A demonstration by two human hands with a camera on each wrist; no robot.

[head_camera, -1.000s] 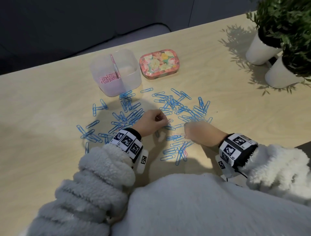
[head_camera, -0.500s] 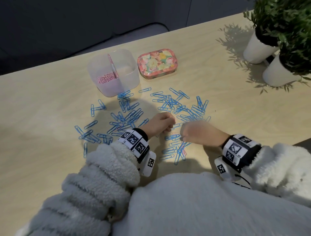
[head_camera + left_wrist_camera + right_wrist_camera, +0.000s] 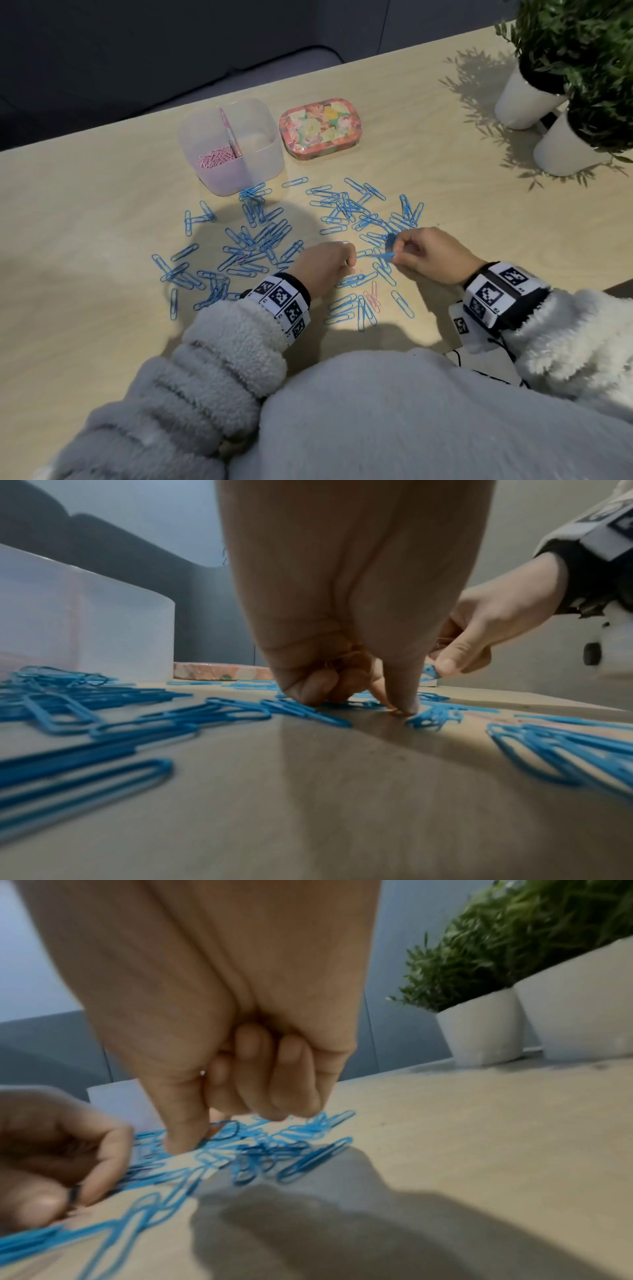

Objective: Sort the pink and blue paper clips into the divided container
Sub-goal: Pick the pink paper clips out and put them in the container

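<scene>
Many blue paper clips (image 3: 270, 236) lie scattered on the wooden table (image 3: 85, 205). A few pink paper clips (image 3: 372, 298) lie among them near me. The translucent divided container (image 3: 263, 164) stands at the back, with pink clips (image 3: 214, 159) in its left compartment. My left hand (image 3: 347, 262) is curled, thumb and forefinger pinching down at the tabletop (image 3: 399, 710); thin pinkish wire loops show inside its curled fingers. My right hand (image 3: 394, 251) holds a bunch of blue clips (image 3: 390, 240) just above the pile, and its thumb (image 3: 181, 1137) reaches down to more clips.
A floral tin (image 3: 320, 128) sits right of the container. Two white plant pots (image 3: 524, 102) (image 3: 568, 147) stand at the back right. The table's far edge runs behind the container, and its right corner (image 3: 616, 286) is near my right wrist.
My left hand slid right and toward me, down onto the table. My right hand rose off the pile, and a bunch of blue clips now shows in its fingers.
</scene>
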